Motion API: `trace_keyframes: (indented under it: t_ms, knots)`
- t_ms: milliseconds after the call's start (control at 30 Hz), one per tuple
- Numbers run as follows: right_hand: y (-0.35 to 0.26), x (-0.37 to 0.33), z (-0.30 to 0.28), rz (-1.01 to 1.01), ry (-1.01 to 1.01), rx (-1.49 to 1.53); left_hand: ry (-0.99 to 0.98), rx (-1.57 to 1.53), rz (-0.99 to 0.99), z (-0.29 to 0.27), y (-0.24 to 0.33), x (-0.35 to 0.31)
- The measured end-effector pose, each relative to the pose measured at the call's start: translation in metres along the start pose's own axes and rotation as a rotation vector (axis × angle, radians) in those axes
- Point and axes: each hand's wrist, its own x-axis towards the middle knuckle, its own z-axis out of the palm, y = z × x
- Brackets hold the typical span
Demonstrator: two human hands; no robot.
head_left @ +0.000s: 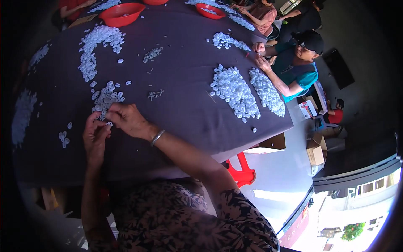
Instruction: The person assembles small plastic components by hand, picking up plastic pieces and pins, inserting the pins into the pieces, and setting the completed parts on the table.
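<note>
Low over the dark tablecloth, my left hand pinches a small white oval plastic piece with holes in it. My right hand, a silver bangle on its wrist, is beside it with thumb and fingers pressed together; what they hold, if anything, is too small to make out. Just beyond both hands lies a loose heap of similar white pieces. Several more pieces lie left of my left hand. Thin metal pins are scattered to the right of the heap, with another cluster of pins farther off.
Larger piles of white pieces cover the table's right side, and another pile curves at the far left. Red bowls stand at the far edge. A co-worker in teal sits at the right. A red stool stands below the table edge.
</note>
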Motion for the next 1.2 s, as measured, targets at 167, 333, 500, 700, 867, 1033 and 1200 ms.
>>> trace_keyframes:
  t_ms: [167,333,500,700,867,1033,1200]
  knots:
    - [0.001,0.001,-0.013,0.173,-0.047,0.118,0.036,0.015,-0.034,0.002,0.008,0.001]
    - [0.0,0.002,-0.019,0.133,0.006,-0.032,0.029,0.04,-0.045,-0.002,0.003,0.0]
    - [0.002,0.008,-0.029,0.195,0.114,0.111,0.024,0.065,-0.053,-0.007,0.001,-0.002]
    - [-0.006,0.016,-0.067,0.118,0.296,0.007,0.003,0.029,-0.046,0.0,0.008,-0.001]
    - [0.018,0.013,-0.115,0.17,0.104,-0.38,0.044,-0.012,-0.058,0.004,-0.002,0.006]
    - [0.016,0.01,-0.118,0.432,-0.022,-0.491,0.044,0.069,-0.015,-0.001,-0.002,0.003]
    - [0.016,0.007,-0.116,0.412,-0.061,-0.525,0.022,0.044,-0.018,-0.003,-0.002,0.002]
